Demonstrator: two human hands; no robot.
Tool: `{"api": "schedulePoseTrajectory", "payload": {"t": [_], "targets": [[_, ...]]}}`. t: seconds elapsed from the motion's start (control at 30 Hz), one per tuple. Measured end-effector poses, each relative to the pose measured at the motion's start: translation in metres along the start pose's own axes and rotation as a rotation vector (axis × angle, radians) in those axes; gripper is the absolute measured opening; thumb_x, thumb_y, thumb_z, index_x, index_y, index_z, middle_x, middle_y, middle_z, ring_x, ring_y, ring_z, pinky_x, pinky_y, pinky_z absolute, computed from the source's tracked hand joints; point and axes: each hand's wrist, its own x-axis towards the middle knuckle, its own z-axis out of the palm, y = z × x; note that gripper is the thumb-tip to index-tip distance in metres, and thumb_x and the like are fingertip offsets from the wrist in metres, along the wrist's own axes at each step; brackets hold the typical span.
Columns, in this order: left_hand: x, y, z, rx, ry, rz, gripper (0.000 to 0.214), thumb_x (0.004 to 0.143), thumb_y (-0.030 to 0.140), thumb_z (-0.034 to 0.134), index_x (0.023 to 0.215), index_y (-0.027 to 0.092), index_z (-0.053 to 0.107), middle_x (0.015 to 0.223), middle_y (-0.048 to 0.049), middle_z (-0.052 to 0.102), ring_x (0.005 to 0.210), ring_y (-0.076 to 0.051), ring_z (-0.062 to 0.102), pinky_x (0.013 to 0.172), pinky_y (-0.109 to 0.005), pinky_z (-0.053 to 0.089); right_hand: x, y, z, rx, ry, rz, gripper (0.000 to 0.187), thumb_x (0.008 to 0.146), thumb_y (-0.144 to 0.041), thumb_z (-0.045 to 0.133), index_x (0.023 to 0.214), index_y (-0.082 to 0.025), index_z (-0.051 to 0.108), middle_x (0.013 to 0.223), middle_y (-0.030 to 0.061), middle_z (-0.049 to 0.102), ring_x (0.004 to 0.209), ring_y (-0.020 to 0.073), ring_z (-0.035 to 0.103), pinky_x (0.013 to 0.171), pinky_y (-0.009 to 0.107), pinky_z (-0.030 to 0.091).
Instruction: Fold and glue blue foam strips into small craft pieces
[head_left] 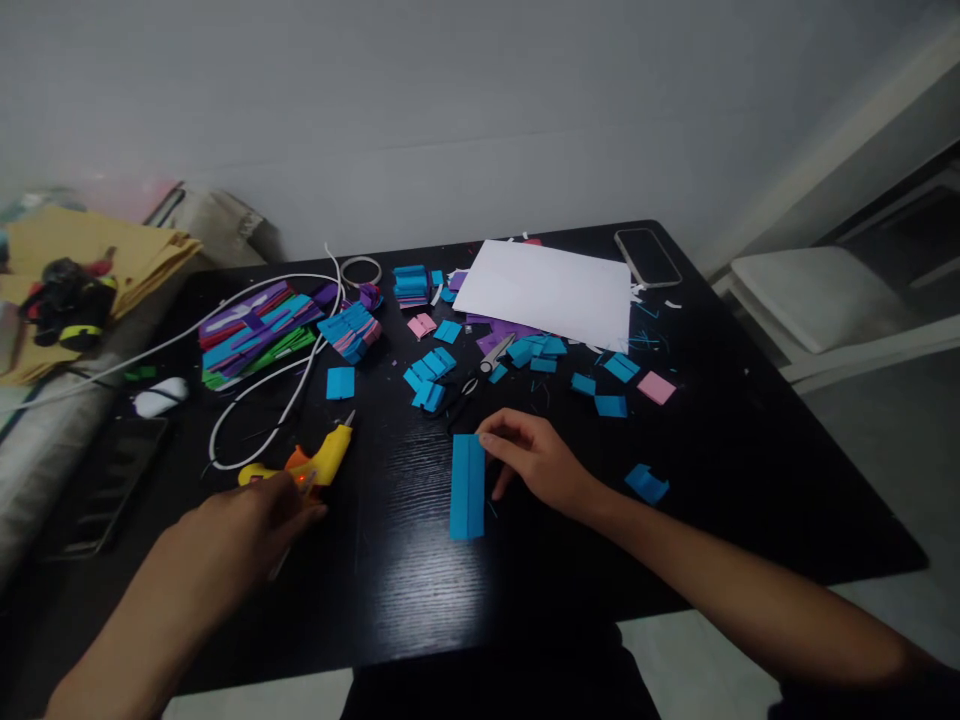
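- Blue foam strip (467, 487) lies flat on the black counter (750, 470), long side running away from me, near the front edge.
- My right hand (534, 462) rests just to its right; the fingertips (489, 437) pinch the strip's far right corner, so that grip is closed on the strip.
- My left hand (247, 520) sits well to the strip's left, its grip wrapped round the handle of the yellow glue gun (311, 462), whose nozzle points away from me.
- No writing or brand can be read on anything here.
- Scissors (480, 375) lie just beyond the strip among small blue foam pieces (429, 380); white paper (551, 290) and a phone (647, 256) lie farther back.
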Motion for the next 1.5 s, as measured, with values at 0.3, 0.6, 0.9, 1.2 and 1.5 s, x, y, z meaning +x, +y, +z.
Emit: {"api": "schedulePoseTrajectory", "payload": {"t": [0.3,0.6,0.9,1.2,1.5], "targets": [[0.016,0.004,0.005,-0.034,0.122,0.099,0.036,0.094,0.052,0.053,0.073,0.025,0.063,0.071,-0.008,0.073,0.06,-0.027,0.069,0.055,-0.033,0.042,-0.003,-0.001,0.001,0.127,-0.04,0.078,0.026,0.088,-0.039,0.075,0.092,-0.018,0.06,0.079,0.0019,0.07,0.077,0.0179,0.073,0.056,0.027,0.065],[0.051,0.068,-0.031,0.19,0.339,0.327,0.035,0.104,0.043,0.042,0.086,0.021,0.062,0.084,-0.0106,0.072,0.076,-0.03,0.069,0.065,-0.036,0.046,0.0,0.005,0.002,0.098,-0.052,0.058,0.028,0.083,-0.032,0.079,0.101,-0.02,0.061,0.074,-0.0035,0.062,0.072,0.0158,0.068,0.058,0.03,0.067],[0.169,0.155,-0.03,0.263,0.33,0.382,0.033,0.097,0.018,0.051,0.124,0.008,0.065,0.121,-0.0261,0.07,0.111,-0.037,0.069,0.089,-0.042,0.053,0.0,0.005,0.004,0.111,-0.09,0.042,0.024,0.079,-0.024,0.077,0.097,-0.021,0.061,0.069,-0.0066,0.058,0.067,0.0124,0.062,0.064,0.031,0.067],[0.129,0.138,-0.064,0.11,0.438,0.38,0.031,0.099,0.028,0.053,0.125,0.012,0.062,0.114,-0.0183,0.073,0.106,-0.032,0.07,0.088,-0.041,0.054,0.0,0.006,0.002,0.116,-0.07,0.028,0.023,0.079,-0.026,0.078,0.095,-0.02,0.062,0.074,-0.0043,0.061,0.072,0.0144,0.066,0.064,0.031,0.067],[0.049,0.107,-0.028,-1.125,0.141,0.492,0.035,0.077,0.027,0.084,0.11,0.022,0.072,0.091,-0.0001,0.072,0.073,-0.013,0.065,0.069,-0.026,0.055,-0.002,0.0,0.0,0.091,-0.033,0.023,0.017,0.081,-0.021,0.074,0.097,-0.02,0.066,0.084,-0.0013,0.066,0.077,0.0141,0.068,0.067,0.03,0.068]]}}
